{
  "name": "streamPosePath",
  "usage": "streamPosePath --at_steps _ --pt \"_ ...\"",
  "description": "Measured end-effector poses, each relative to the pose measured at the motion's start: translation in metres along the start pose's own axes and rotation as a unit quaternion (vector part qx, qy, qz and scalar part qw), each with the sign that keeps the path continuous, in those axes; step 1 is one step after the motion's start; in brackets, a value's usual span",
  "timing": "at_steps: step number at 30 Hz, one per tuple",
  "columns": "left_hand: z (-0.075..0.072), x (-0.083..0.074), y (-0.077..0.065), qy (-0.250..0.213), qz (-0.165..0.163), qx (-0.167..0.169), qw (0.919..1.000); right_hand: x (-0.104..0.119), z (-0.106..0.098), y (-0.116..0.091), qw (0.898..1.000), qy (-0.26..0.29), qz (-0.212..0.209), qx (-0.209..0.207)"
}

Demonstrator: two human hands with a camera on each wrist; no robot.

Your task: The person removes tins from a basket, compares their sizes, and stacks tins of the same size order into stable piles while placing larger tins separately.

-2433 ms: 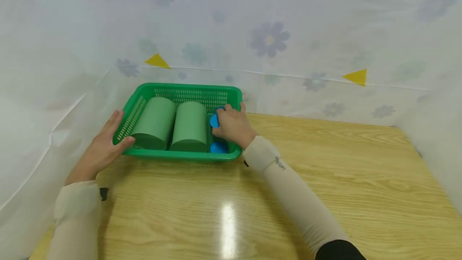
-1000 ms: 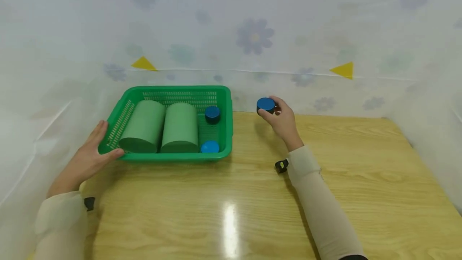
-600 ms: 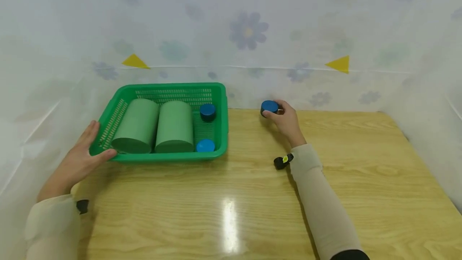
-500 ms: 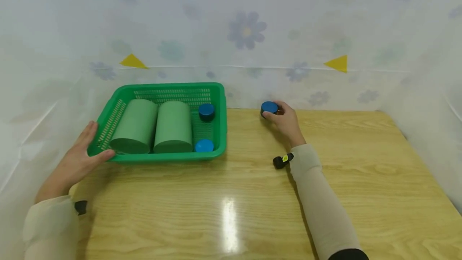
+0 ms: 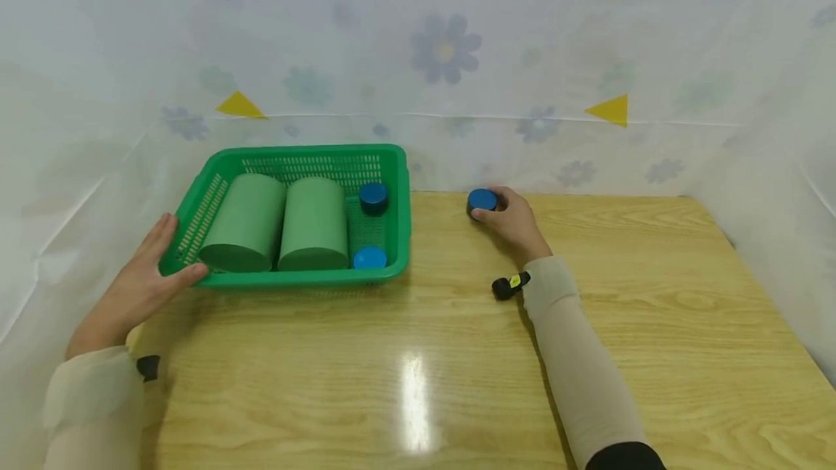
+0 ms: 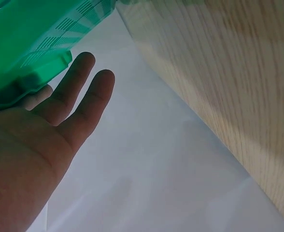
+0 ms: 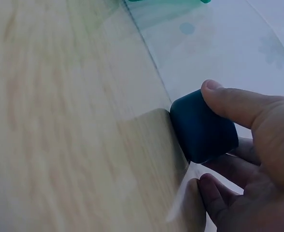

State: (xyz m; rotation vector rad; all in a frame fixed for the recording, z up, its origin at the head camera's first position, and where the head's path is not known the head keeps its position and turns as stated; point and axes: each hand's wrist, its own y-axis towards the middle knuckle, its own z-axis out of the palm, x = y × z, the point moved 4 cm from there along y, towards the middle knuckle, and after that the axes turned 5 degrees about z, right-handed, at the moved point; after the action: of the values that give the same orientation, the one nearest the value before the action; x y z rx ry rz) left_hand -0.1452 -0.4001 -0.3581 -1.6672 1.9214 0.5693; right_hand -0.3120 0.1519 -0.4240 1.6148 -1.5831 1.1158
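Note:
In the head view, my right hand (image 5: pixel 516 222) pinches a short blue cylinder (image 5: pixel 482 201) between thumb and fingers, at the far edge of the table, right of the basket. The right wrist view shows this blue cylinder (image 7: pixel 202 125) with its flat end against the wood. My left hand (image 5: pixel 133 289) rests at the near left corner of a green plastic basket (image 5: pixel 313 280), fingers straight along its outside and thumb over the rim. Inside lie two large pale green cylinders, the left one (image 5: pixel 244 220) and the right one (image 5: pixel 315 220). Beside them are a dark blue cylinder (image 5: pixel 374 198) and a brighter blue one (image 5: pixel 370 257).
The wood-grain table (image 5: pixel 418 354) meets a white flowered cloth (image 5: pixel 522 35) at the back and sides. Two yellow triangles, a left one (image 5: pixel 240 105) and a right one (image 5: pixel 609 110), are on the back cloth.
My right hand has taken a blue cylinder out of the basket, carried it right and lowered it to the table. My left hand stays at the basket's corner; the head view has shifted.

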Motion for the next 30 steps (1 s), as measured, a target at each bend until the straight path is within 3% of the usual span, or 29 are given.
streamPosePath --at_steps 12,16,25,30 --pt "0.001 0.002 -0.002 0.002 0.007 -0.008 0.9999 0.002 -0.004 -0.001 1.000 -0.013 0.006 0.024" --pt "0.002 0.002 -0.003 -0.004 0.008 -0.011 0.9999 0.003 -0.006 -0.003 1.000 0.006 -0.006 0.028" --pt "0.003 0.002 -0.005 -0.004 0.009 -0.015 0.9998 0.019 -0.020 -0.010 0.995 0.086 -0.051 -0.024" --pt "0.001 -0.001 -0.002 0.003 0.016 -0.016 0.9997 0.042 -0.019 -0.015 0.993 0.051 -0.093 -0.049"
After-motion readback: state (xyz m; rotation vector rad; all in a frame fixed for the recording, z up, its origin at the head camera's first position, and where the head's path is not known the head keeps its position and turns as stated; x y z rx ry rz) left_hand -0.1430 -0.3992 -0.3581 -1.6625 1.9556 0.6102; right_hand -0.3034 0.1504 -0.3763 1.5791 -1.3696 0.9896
